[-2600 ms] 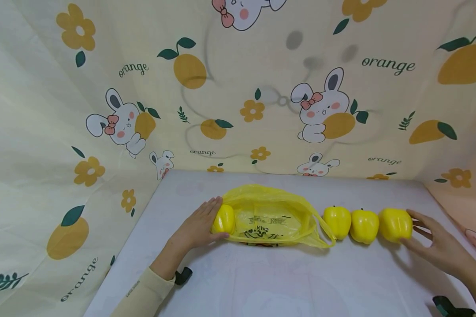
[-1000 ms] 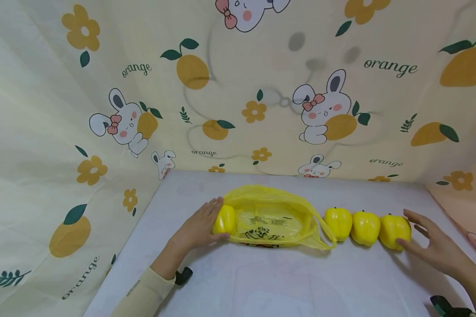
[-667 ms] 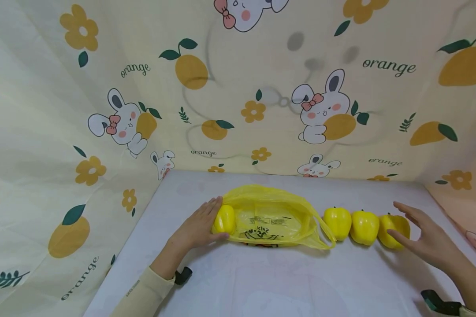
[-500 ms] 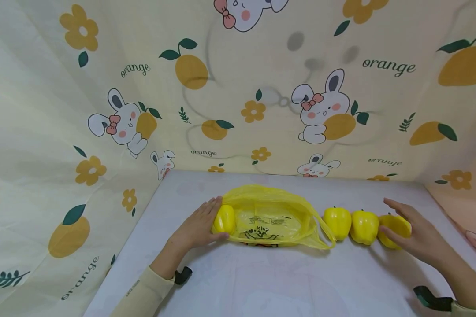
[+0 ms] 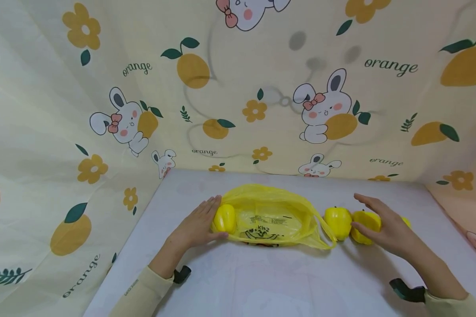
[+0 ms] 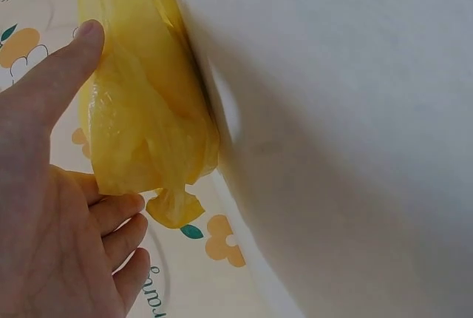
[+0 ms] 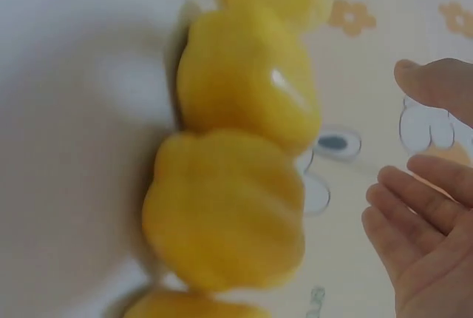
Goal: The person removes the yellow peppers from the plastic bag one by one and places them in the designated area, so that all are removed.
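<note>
A yellow plastic bag lies with its mouth facing up, and a yellow bell pepper sits inside its left end. My left hand holds this end; in the left wrist view the thumb lies on the plastic and the curled fingers meet the bag's end. To the right of the bag stand three yellow bell peppers in a row: one by the bag handle, a middle pepper and a right one mostly hidden. My right hand hovers before them, thumb and fingers spread, holding nothing.
Everything rests on a white table. A cloth printed with rabbits and oranges hangs behind it and along both sides. A dark wrist-camera mount sticks out from my right wrist.
My right hand set the rightmost pepper down at the row's end, let go of it and moved left to the middle pepper. The left hand and bag have stayed put.
</note>
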`<state>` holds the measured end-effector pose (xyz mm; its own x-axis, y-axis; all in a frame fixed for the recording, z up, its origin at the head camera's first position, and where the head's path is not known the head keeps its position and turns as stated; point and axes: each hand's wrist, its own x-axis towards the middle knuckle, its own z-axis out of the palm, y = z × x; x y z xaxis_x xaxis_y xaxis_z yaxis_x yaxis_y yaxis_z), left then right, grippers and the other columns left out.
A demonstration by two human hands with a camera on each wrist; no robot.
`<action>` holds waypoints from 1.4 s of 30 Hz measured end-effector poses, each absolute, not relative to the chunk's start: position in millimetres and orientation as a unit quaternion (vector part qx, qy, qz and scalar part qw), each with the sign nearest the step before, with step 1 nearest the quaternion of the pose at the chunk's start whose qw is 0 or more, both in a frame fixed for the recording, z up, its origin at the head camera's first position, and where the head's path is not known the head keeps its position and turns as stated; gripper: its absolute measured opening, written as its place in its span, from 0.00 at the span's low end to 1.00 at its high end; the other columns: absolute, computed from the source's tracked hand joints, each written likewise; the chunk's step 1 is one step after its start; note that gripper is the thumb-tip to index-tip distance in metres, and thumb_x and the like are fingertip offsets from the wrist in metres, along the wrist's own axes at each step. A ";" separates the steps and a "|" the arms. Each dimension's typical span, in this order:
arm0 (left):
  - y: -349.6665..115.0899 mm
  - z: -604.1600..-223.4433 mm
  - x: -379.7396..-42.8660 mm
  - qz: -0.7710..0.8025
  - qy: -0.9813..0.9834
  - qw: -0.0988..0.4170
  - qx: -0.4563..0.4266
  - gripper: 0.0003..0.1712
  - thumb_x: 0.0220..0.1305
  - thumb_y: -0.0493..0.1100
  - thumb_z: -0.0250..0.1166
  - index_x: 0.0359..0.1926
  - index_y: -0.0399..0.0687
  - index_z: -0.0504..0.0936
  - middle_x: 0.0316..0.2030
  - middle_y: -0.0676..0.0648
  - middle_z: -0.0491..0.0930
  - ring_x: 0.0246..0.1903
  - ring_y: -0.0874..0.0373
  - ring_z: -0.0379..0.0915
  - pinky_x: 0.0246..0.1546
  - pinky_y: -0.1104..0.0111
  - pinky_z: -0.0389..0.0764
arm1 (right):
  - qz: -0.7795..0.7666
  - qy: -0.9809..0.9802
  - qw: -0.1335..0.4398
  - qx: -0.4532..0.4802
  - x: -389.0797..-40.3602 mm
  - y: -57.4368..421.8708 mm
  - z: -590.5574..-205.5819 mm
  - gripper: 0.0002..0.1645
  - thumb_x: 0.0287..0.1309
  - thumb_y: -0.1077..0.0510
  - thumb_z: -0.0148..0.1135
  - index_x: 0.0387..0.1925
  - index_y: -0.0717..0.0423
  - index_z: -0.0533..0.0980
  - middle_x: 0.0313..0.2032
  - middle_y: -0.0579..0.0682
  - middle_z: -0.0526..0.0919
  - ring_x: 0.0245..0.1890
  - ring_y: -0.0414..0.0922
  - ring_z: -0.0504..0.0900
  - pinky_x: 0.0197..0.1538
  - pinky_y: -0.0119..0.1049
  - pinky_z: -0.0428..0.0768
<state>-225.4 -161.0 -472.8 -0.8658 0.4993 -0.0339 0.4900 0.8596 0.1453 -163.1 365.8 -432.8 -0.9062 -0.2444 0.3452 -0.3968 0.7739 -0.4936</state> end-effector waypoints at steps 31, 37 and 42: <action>-164.6 -472.2 -224.9 0.072 0.961 0.031 0.266 0.67 0.68 0.73 0.67 0.87 0.38 0.44 0.86 0.42 0.47 0.85 0.46 0.43 0.86 0.54 0.46 | 0.304 -0.917 0.078 0.247 -183.2 247.4 -437.6 0.47 0.62 0.56 0.80 0.78 0.57 0.67 0.73 0.60 0.74 0.72 0.65 0.73 0.69 0.71 0.74; -165.1 -472.5 -225.1 0.070 0.960 0.029 0.268 0.67 0.68 0.73 0.67 0.86 0.37 0.45 0.86 0.41 0.47 0.85 0.46 0.43 0.86 0.53 0.47 | 0.310 -0.914 0.070 0.251 -184.6 229.8 -441.5 0.48 0.63 0.54 0.80 0.78 0.55 0.67 0.74 0.59 0.74 0.73 0.64 0.72 0.71 0.69 0.74; -165.1 -473.2 -225.5 0.071 0.961 0.032 0.267 0.67 0.68 0.73 0.67 0.86 0.38 0.45 0.86 0.41 0.47 0.85 0.45 0.44 0.86 0.53 0.47 | 0.329 -0.904 0.072 0.264 -185.1 216.4 -443.9 0.48 0.62 0.53 0.80 0.78 0.54 0.68 0.74 0.57 0.74 0.73 0.61 0.73 0.72 0.66 0.74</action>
